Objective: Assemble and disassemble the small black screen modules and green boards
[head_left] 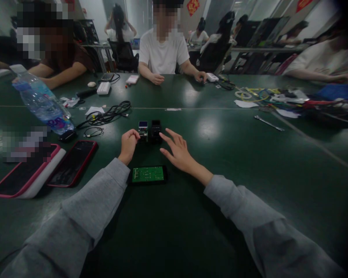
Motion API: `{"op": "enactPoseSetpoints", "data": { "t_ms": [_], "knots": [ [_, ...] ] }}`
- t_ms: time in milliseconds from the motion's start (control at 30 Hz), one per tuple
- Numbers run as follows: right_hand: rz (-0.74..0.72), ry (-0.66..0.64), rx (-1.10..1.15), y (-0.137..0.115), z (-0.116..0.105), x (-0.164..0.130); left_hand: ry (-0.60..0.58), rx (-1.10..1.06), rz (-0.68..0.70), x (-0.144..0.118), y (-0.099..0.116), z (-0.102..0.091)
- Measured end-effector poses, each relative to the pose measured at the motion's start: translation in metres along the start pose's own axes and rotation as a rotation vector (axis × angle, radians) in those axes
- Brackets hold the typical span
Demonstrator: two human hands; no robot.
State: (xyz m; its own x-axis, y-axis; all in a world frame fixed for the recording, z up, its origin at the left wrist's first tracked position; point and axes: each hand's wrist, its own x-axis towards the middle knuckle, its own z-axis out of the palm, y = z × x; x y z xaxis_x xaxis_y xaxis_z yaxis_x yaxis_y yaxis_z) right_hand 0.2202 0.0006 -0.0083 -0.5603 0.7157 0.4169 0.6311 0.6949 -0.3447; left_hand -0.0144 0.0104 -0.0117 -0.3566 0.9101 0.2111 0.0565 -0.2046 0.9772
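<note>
My left hand [129, 144] is curled into a loose fist on the dark green table [208, 216], its knuckles against a small electronic module [143, 130] with a blue top. A black block-shaped part [156, 130] stands right beside that module. My right hand [178, 151] lies flat with fingers spread, the fingertips reaching toward the black part; whether they touch it I cannot tell. A green circuit board [148, 174] lies flat on the table between my two wrists. Both arms wear grey sleeves.
Two phones in red cases [72, 163] and a plastic water bottle [42, 101] sit at the left, with black cables [108, 112] behind. A metal tool [268, 123] and a pile of wires [278, 96] lie at the right. Other people sit across the table.
</note>
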Motion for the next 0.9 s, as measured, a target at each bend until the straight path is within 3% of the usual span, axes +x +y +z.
{"op": "enactPoseSetpoints", "data": {
  "t_ms": [133,267,667,900],
  "knots": [
    [-0.134,-0.088,-0.136,-0.011,-0.001,0.000,-0.004,0.014,0.021,0.000,-0.001,0.000],
    [-0.144,-0.101,-0.149,-0.014,-0.003,0.002,-0.001,0.006,0.008,0.001,-0.002,-0.001],
    [-0.030,0.198,0.035,-0.003,-0.003,0.001,-0.008,0.029,0.010,0.000,0.000,0.000],
    [0.214,0.362,0.366,0.010,0.002,0.003,-0.016,0.042,0.027,0.001,-0.002,0.000]
  ]
}}
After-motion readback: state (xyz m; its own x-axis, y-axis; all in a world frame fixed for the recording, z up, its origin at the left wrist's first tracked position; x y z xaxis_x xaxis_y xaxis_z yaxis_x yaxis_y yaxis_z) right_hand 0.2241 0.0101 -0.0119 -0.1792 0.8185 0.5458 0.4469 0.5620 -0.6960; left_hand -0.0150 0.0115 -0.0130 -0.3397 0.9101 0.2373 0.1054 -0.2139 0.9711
